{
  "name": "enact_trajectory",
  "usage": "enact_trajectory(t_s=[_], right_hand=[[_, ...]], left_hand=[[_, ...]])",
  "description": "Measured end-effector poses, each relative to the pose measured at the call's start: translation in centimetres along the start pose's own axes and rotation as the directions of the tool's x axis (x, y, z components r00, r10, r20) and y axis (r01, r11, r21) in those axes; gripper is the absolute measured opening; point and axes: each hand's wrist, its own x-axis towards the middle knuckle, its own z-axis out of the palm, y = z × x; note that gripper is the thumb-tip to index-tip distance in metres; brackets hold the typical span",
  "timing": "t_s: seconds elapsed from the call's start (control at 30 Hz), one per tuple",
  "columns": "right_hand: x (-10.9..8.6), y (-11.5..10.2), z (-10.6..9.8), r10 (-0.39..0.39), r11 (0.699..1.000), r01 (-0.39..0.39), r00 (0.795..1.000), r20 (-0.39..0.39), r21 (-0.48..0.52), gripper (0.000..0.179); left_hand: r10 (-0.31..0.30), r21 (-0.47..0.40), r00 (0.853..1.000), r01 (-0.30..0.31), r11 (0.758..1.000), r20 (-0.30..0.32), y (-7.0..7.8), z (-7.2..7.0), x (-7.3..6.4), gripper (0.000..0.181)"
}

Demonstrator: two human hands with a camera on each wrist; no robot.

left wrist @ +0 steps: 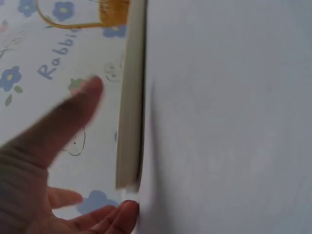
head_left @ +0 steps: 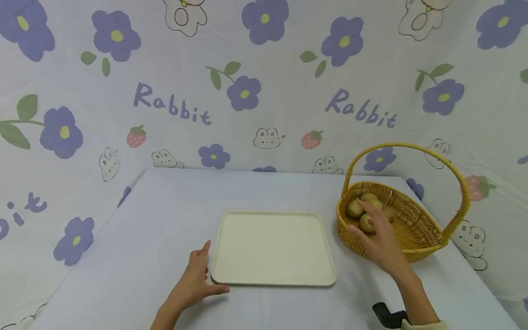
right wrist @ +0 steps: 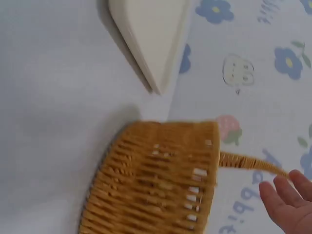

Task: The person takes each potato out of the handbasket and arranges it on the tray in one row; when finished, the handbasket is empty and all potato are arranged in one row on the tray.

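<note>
A cream rectangular tray (head_left: 274, 250) lies flat on the white tabletop. At its front left corner is my left hand (head_left: 193, 279), thumb and fingers spread apart around the corner, holding nothing. My right hand (head_left: 383, 243) hovers over the near left side of a yellow wicker basket (head_left: 349, 239), its fingers extended and spaced from the thumb. Inside the basket, several round yellow-brown potatoes (head_left: 366, 223) are gathered at the left end, partly hidden by that hand. In the right wrist view, the fingertips overlap the basket's handle (right wrist: 248, 162).
The basket's tall arched handle (head_left: 412, 145) rises above the table's right side. Behind the table hangs a white cloth (head_left: 284, 137) printed with flowers and rabbits. A black curved piece (head_left: 387, 316) shows beside the right wrist, near a pale sleeve (head_left: 425, 325).
</note>
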Motion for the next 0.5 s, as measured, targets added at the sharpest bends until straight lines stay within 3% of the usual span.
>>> enact_trajectory(t_s=[0.13, 0.27, 0.37, 0.5], right_hand=[[0.5, 1.1, -1.7, 0.082, 0.986, -0.066, 0.991, -0.101, 0.152, 0.061], [1.0, 2.4, -3.0, 0.188, 0.958, -0.156, 0.975, -0.116, 0.242, 0.060], [1.5, 3.4, -3.8, 0.266, 0.940, -0.228, 0.955, -0.127, 0.255, 0.059], [2.2, 4.7, -4.8, 0.335, 0.891, -0.257, 0.928, -0.161, 0.374, 0.056]], left_hand=[[-0.015, -0.103, 1.000, 0.015, 0.995, 0.000, -1.0, 1.0, 0.4, 0.120], [0.014, -0.100, 1.000, -0.016, 0.995, -0.018, -1.9, 1.7, 0.6, 0.111], [0.033, -0.108, 0.999, -0.035, 0.994, -0.020, -2.3, 1.9, 0.7, 0.105], [0.073, -0.109, 0.997, -0.076, 0.991, -0.035, -2.5, 2.2, 0.9, 0.097]])
